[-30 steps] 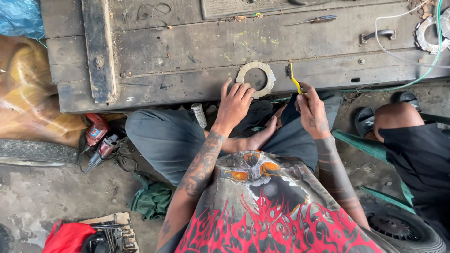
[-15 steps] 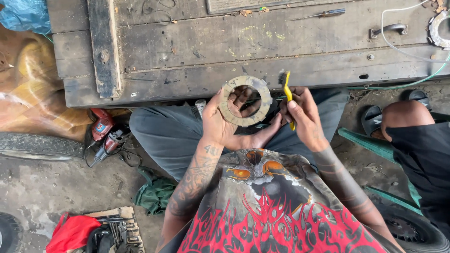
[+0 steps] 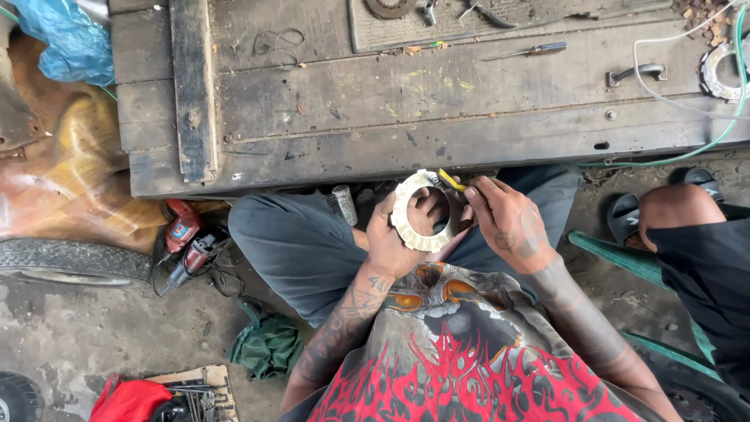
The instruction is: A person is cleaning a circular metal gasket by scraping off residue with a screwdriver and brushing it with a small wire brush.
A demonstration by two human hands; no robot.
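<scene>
Over lap, below wooden bench (image 3: 391, 125):
left hand (image 3: 394, 242): fingers clasp pale friction ring (image 3: 410, 211)
right hand (image 3: 508, 223): pinches yellow-handled tool (image 3: 451, 180), tip touching ring edge

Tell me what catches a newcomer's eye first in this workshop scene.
At the centre, the left hand holds up a pale toothed ring over the lap, while the right hand presses a yellow-handled tool to its upper edge. Above them spans a worn wooden bench, and a red power drill lies on the ground at left.
</scene>
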